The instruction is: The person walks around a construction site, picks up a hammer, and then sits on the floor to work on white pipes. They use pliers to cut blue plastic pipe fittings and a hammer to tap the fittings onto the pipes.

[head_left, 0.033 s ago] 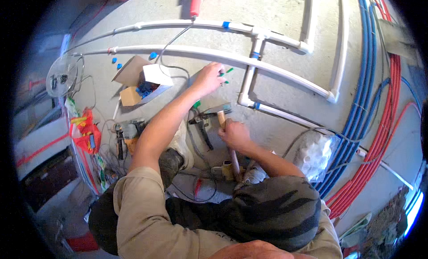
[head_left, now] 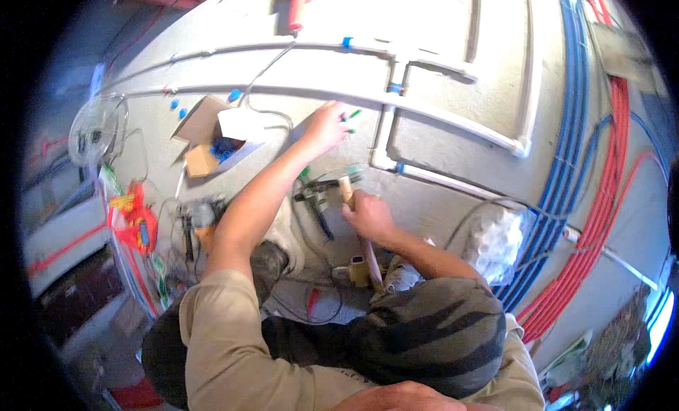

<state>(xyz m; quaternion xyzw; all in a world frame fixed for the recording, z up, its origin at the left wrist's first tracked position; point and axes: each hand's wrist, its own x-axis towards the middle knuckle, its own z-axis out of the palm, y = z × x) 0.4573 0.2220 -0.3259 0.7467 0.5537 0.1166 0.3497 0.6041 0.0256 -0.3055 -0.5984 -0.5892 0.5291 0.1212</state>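
Pipes [head_left: 438, 107], long and white, already lie across the grey concrete floor [head_left: 453, 36], joined into a frame with bends and a T-piece, and small blue clips [head_left: 346, 42] hold them down in a few spots. That part of the work looks done. Off to the right, a thick band of blue and red tubes [head_left: 573, 171] is laid as well. The person crouches over the floor with both arms stretched out. The left hand [head_left: 322, 128] is pressed down near the long white pipe, and its fingers pinch a little green peg [head_left: 353, 115] against the concrete. The right hand [head_left: 369, 214] is closed tight around the wooden handle of a hammer [head_left: 348, 185], with the head up just behind the left hand and close to the peg. I think the peg is not yet knocked in, so this fixing is only begun. An open cardboard box [head_left: 212, 139] with small blue parts inside sits just to the left, and more blue bits lie loose on the floor beside it, so it seems there are plenty of pieces left to put down. Tools and cables [head_left: 191, 227] lie in a heap by the person's knee, and a clear bag of white fittings [head_left: 498, 241] rests near the coloured tubes, not in use.
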